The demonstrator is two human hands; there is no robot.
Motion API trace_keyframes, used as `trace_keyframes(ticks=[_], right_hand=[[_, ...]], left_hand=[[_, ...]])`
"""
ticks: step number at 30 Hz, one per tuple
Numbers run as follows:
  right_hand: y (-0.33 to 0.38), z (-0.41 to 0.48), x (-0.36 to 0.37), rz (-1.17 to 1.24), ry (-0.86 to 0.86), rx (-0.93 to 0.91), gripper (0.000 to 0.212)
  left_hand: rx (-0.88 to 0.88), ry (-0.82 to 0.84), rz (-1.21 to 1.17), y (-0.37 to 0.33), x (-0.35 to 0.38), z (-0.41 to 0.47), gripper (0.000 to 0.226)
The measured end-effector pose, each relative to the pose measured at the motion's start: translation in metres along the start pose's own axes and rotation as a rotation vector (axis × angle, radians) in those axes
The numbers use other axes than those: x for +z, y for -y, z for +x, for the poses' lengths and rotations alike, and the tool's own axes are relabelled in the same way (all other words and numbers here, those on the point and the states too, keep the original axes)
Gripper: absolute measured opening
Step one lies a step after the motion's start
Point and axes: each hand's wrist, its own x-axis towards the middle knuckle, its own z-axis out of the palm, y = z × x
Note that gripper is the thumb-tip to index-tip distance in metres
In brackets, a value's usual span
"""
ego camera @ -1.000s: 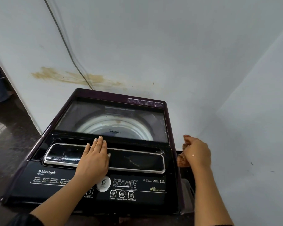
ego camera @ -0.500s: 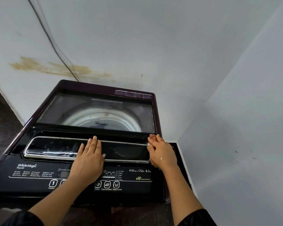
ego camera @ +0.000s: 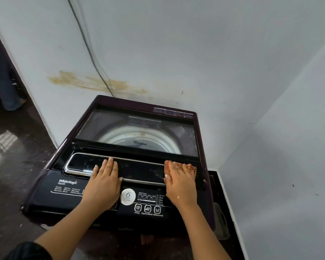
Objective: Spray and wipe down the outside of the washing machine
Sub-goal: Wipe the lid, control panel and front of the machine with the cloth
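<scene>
A dark purple top-loading washing machine [ego camera: 51, 192] stands in a wall corner, its glass lid down and the drum visible through it. My left hand [ego camera: 105, 181] lies flat with straight fingers on the glossy black handle panel [ego camera: 79, 164]. My right hand [ego camera: 180, 184] presses an orange checked cloth [ego camera: 190, 168] flat against the right end of that panel, fingers straight over the cloth. No spray bottle is in view.
White walls close in behind and to the right of the machine. A grey cable [ego camera: 90, 51] runs down the back wall past a yellow-brown stain [ego camera: 90, 83]. Dark wet-looking floor [ego camera: 11, 166] spreads to the left. A person's trouser leg [ego camera: 2, 77] stands at far left.
My right hand came in from beside the machine's right edge onto the handle panel, with the cloth now spread under it. My left hand stayed flat on the panel.
</scene>
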Motion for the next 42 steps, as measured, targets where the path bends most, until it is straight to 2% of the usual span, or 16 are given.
trace_keyframes(ticks=[3,6,8,12,15,18,21,26,29,33,39,42], right_hand=[[0.009,-0.019,0.013,0.027,-0.075,-0.092,0.064],[0.011,-0.010,0.014,0.002,-0.135,0.116,0.057],[0.027,0.003,0.012,0.017,-0.095,0.212,0.051],[0.087,0.008,0.024,0.042,-0.015,0.034,0.060],[0.112,-0.007,0.039,0.058,-0.033,-0.055,0.067],[0.114,-0.013,0.046,0.072,-0.159,-0.033,0.061],[0.131,-0.005,0.048,0.123,-0.132,0.054,0.070],[0.195,0.015,0.067,0.096,-0.067,-0.113,0.070],[0.233,0.020,0.079,0.112,-0.034,-0.193,0.054],[0.276,0.020,0.089,0.126,-0.012,-0.326,0.049],[0.291,0.018,0.098,0.156,-0.075,-0.428,0.047],[0.288,0.006,0.101,0.195,-0.103,-0.549,0.034]], left_hand=[[0.013,0.041,0.027,0.015,0.001,-0.006,0.059],[0.033,-0.003,0.003,0.033,0.003,-0.013,0.064],[0.032,-0.031,0.000,0.049,0.003,-0.016,0.070],[0.009,-0.053,-0.037,0.067,0.001,-0.020,0.070],[0.004,-0.069,-0.062,0.074,-0.003,-0.021,0.072],[0.017,-0.087,-0.076,0.086,-0.008,-0.020,0.071],[0.021,-0.091,-0.079,0.100,-0.010,-0.025,0.068],[0.042,-0.127,-0.086,0.124,-0.019,-0.029,0.061],[0.042,-0.160,-0.075,0.143,-0.024,-0.030,0.058],[0.012,-0.213,-0.120,0.166,-0.032,-0.034,0.062],[0.030,-0.285,-0.175,0.181,-0.043,-0.036,0.063],[0.044,-0.296,-0.193,0.179,-0.044,-0.035,0.062]])
